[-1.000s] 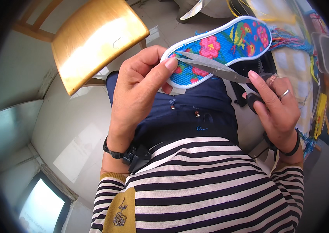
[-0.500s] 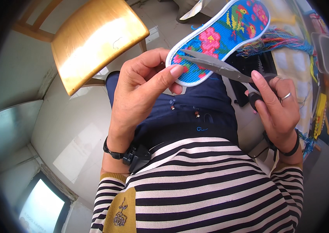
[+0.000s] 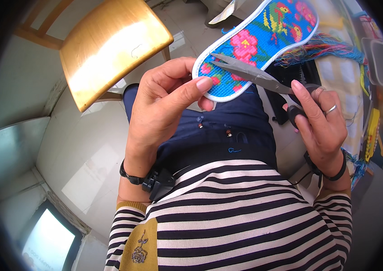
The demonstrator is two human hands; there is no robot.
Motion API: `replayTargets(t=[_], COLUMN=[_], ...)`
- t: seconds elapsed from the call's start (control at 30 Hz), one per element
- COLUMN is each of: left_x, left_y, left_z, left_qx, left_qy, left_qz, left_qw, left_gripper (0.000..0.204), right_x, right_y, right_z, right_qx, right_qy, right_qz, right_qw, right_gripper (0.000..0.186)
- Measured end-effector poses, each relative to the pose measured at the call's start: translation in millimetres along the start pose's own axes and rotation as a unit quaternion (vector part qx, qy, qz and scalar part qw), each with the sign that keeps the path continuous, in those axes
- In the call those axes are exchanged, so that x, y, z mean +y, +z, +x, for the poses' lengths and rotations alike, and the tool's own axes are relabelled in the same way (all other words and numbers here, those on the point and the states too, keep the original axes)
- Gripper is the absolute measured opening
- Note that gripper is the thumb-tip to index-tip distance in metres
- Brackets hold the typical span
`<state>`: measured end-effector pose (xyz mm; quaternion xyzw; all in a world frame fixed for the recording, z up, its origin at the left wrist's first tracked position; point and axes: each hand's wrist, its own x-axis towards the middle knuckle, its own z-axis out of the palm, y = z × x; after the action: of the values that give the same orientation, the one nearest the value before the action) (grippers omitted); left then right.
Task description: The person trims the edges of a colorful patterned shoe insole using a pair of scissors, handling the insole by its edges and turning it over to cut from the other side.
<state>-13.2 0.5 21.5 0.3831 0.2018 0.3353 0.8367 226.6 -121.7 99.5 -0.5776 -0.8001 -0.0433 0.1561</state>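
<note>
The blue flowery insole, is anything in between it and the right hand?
Only the scissors: the right hand holds them, and they reach across in front of the insole. I can't tell if they touch it. Nothing else visible is in the way; the left hand pinches the insole's near end.

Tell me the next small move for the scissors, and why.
I'd likely lift the scissors clear of the flowered insole before closing them: the slightly parted blades lie over its stitched face, and no loose thread is discernible between them.
</note>
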Motion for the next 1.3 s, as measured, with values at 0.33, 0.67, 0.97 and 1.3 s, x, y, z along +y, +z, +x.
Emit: replayTargets(t=[0.33,0.67,0.97,1.3], left_x=[-1.6,-3.3,-4.2,-7.2], left_y=[4.1,6.6,6.3,6.5], left_z=[0.9,2.0,1.8,1.9], left_qx=[0.018,0.04,0.046,0.054], left_qy=[0.017,0.038,0.037,0.037], left_qz=[0.019,0.056,0.055,0.057], left_qw=[1.0,0.997,0.997,0.996], left_gripper=[0.023,0.023,0.021,0.02], right_x=[-3.5,-6.5,-8.9,-17.3], right_y=[-3.9,-2.3,-3.5,-8.1], right_z=[2.2,2.6,4.3,6.2], right_qx=[-0.013,-0.001,-0.009,-0.029], right_qy=[-0.005,0.009,0.006,0.017], right_qz=[-0.011,-0.004,-0.009,-0.029], right_qw=[1.0,1.0,1.0,0.999], right_gripper=[0.062,0.06,0.059,0.059])
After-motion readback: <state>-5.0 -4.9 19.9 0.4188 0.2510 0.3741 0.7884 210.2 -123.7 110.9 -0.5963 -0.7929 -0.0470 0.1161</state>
